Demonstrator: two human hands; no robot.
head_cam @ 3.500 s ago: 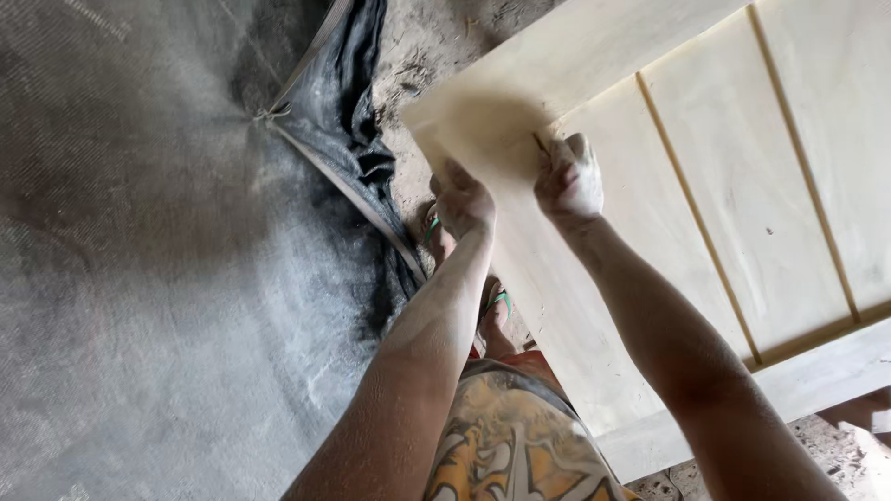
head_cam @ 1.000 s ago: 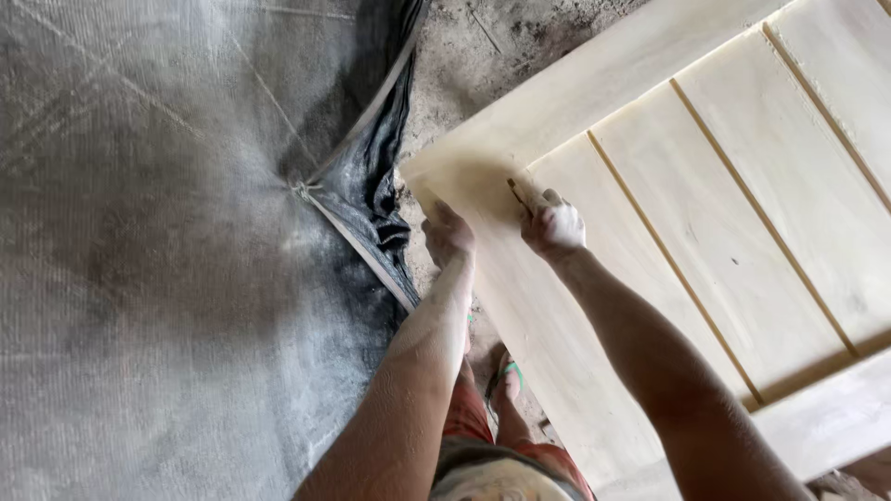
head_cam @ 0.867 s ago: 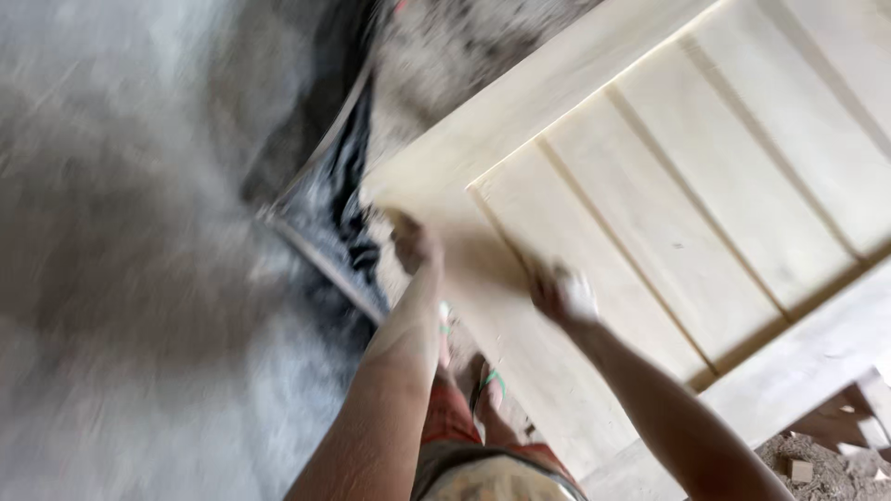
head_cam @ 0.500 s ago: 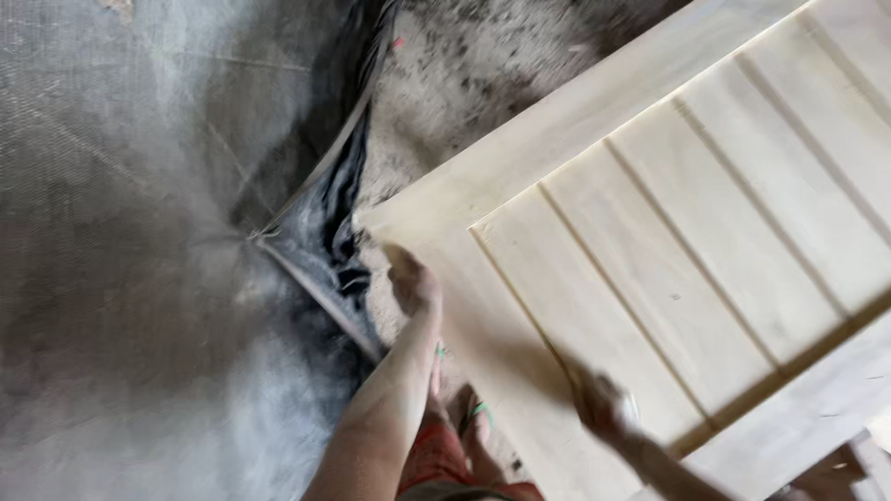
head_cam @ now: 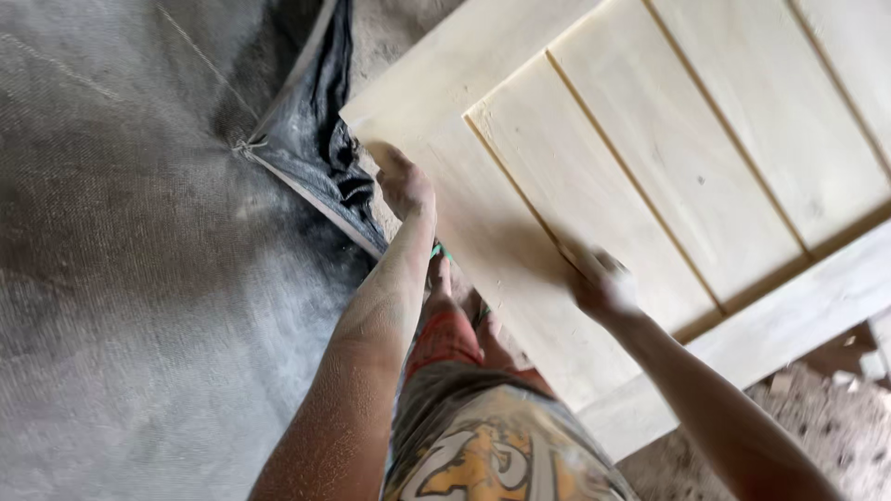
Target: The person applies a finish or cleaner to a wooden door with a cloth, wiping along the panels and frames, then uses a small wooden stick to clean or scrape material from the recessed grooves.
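Observation:
A pale, unfinished wooden panelled door (head_cam: 668, 167) lies flat and fills the upper right of the view. My left hand (head_cam: 405, 182) grips its long outer edge, just below the near corner. My right hand (head_cam: 605, 286) is blurred. It is closed around a small tan strip, pressed against the groove between the frame rail and the first panel board. Fine dust coats both of my forearms. My feet and patterned shorts (head_cam: 483, 445) show below, next to the door's edge.
A grey woven tarp (head_cam: 139, 278) covers the ground on the left, with a dark crumpled sheet (head_cam: 316, 148) bunched beside the door's corner. Dusty ground with small wood scraps (head_cam: 835, 371) lies at the lower right.
My right hand has slid down along the groove toward me, away from the door's corner. My left hand has stayed on the edge. The view has shifted.

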